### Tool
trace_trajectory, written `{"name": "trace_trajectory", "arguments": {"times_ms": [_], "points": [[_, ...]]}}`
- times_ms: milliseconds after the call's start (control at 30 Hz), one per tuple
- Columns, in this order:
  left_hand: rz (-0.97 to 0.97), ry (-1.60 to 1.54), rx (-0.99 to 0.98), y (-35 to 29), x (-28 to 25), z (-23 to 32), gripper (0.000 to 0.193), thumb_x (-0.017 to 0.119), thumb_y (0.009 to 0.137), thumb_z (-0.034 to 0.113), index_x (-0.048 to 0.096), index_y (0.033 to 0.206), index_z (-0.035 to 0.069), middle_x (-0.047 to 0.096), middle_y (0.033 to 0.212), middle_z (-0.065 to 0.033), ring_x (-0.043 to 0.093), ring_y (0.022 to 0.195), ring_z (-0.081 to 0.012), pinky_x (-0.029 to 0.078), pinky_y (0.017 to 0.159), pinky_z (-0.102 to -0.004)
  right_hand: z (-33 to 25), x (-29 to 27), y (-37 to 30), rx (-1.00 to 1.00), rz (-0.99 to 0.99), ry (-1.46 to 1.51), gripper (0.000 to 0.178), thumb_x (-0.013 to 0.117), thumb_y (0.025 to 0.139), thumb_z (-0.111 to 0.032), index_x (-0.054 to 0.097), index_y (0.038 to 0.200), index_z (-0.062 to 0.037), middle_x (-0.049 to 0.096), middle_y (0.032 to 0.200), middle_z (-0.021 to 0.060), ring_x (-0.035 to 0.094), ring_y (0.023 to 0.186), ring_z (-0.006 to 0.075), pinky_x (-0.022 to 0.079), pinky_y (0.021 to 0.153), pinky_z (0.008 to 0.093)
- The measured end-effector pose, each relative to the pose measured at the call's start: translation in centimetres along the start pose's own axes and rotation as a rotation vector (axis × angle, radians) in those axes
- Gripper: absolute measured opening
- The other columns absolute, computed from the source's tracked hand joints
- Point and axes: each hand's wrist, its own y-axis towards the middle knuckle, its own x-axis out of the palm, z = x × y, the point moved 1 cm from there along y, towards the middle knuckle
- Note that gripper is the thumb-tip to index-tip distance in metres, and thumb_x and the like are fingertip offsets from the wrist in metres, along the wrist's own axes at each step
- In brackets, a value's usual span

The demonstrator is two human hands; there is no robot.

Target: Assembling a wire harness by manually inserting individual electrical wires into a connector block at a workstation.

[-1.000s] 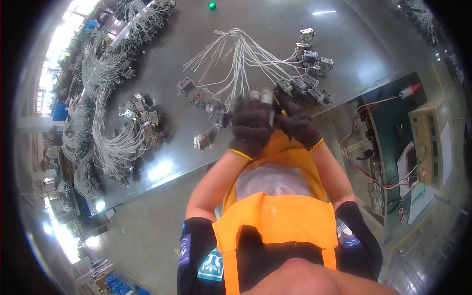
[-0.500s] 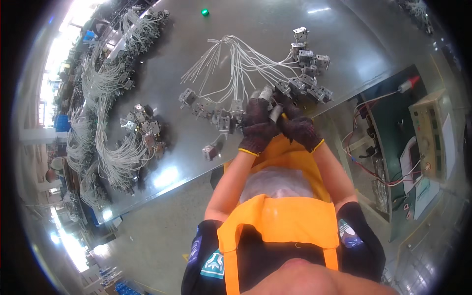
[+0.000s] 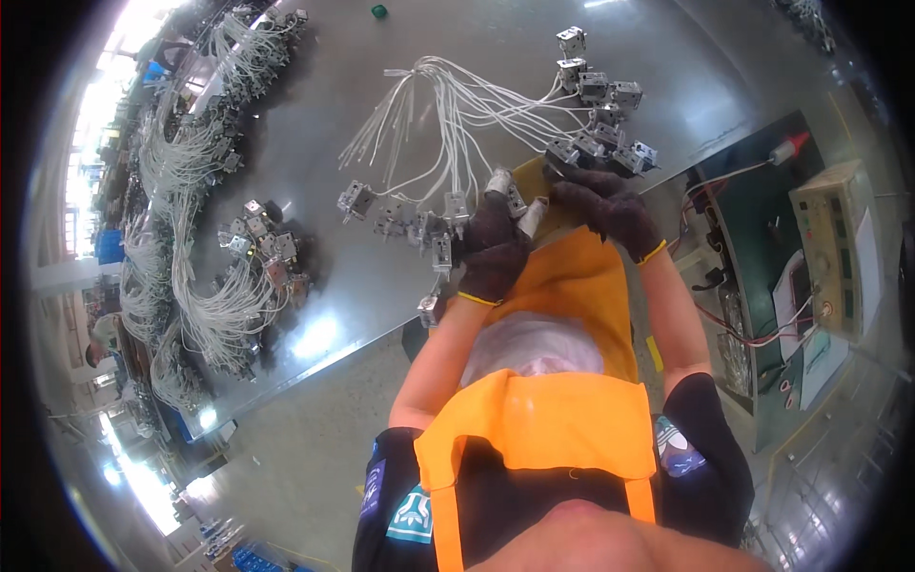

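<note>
My left hand (image 3: 494, 238), in a dark glove with pale-covered fingertips, is closed on a small metal block (image 3: 516, 201) between thumb and finger. Beside it on the table lie several similar metal blocks (image 3: 441, 250) with white cables. My right hand (image 3: 610, 207), gloved with a yellow cuff edge, has its fingers stretched toward another group of metal blocks (image 3: 591, 141). Its fingertips are at the nearest of these, partly in shadow; I see nothing held in them. The white cables (image 3: 448, 91) run together into a bundle beyond my hands.
Further bundles of cabled metal blocks (image 3: 224, 315) lie on the left of the metal table (image 3: 353, 276). A small green object (image 3: 379, 11) sits at the far side. To the right stand a beige instrument box (image 3: 827, 253) and a red-tipped lead (image 3: 789, 149).
My right hand has moved right, away from my left hand, toward the right group of blocks. My left hand keeps its place near the table edge. The view has shifted slightly.
</note>
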Motion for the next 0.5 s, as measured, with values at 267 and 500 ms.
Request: {"name": "trace_trajectory", "arguments": {"times_ms": [267, 500], "points": [[-0.127, 0.082, 0.086, 1.3, -0.3, -0.6, 0.048, 0.072, 0.085, 0.015, 0.054, 0.125, -0.003, 0.063, 0.113, -0.022, 0.064, 0.103, -0.0353, 0.05, 0.091, -0.0415, -1.4, 3.1, -1.0, -0.646, 0.169, -0.863, 0.028, 0.058, 0.094, -0.023, 0.069, 0.112, -0.005, 0.071, 0.092, 0.0132, 0.067, 0.084, 0.0311, 0.052, 0.08, 0.0378], [-0.119, 0.012, 0.042, 1.0, 0.7, -1.0, 0.04, 0.069, 0.082, 0.018, 0.058, 0.116, -0.001, 0.063, 0.1, -0.0242, 0.063, 0.095, -0.0402, 0.049, 0.081, -0.0466, -2.1, 4.7, -0.7, -0.601, 0.134, -1.232, 0.018, 0.055, 0.085, -0.016, 0.067, 0.093, -0.0045, 0.069, 0.078, 0.0186, 0.069, 0.073, 0.0358, 0.055, 0.068, 0.0458]]}}
